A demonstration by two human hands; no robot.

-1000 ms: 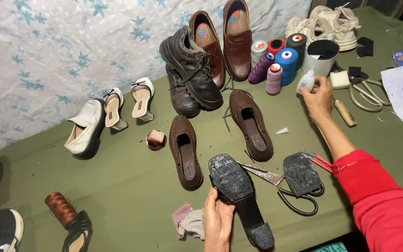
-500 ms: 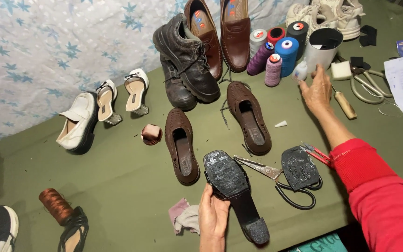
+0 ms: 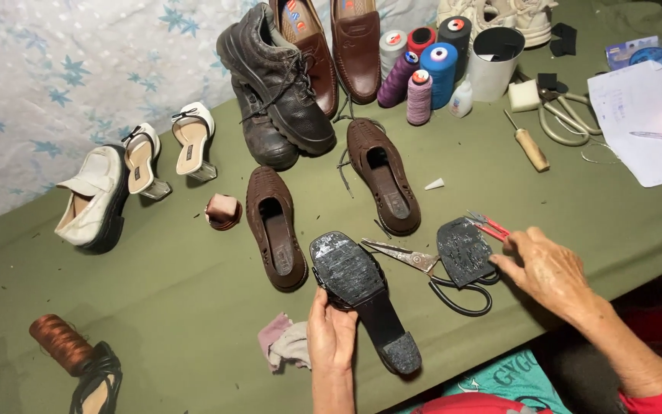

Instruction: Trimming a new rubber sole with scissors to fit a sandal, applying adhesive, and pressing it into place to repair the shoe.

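Lying sole-up on the green table (image 3: 155,253), a black shoe (image 3: 363,295) is held at its waist by the left hand (image 3: 331,337), fingers curled round its edge. The front of its sole appears scuffed and greyish, as if roughened or coated; which of the two cannot be told.

- Loose sole piece (image 3: 463,251): black, flat, set just right of the shoe, not yet fitted to it. The right hand (image 3: 549,268) rests beside it with fingers loosely bent; the fingertips are at or just off its edge, and nothing is seen gripped.
- Red snips (image 3: 490,225): near the right fingertips, apart from them.
- Scissors (image 3: 423,264): between shoe and sole piece, unheld.
- Brown woven shoes (image 3: 383,176): a pair, upright, behind.
- Thread spools (image 3: 423,73), awl (image 3: 529,143): at the back.

Judged state: sole prepared, joining still outstanding.
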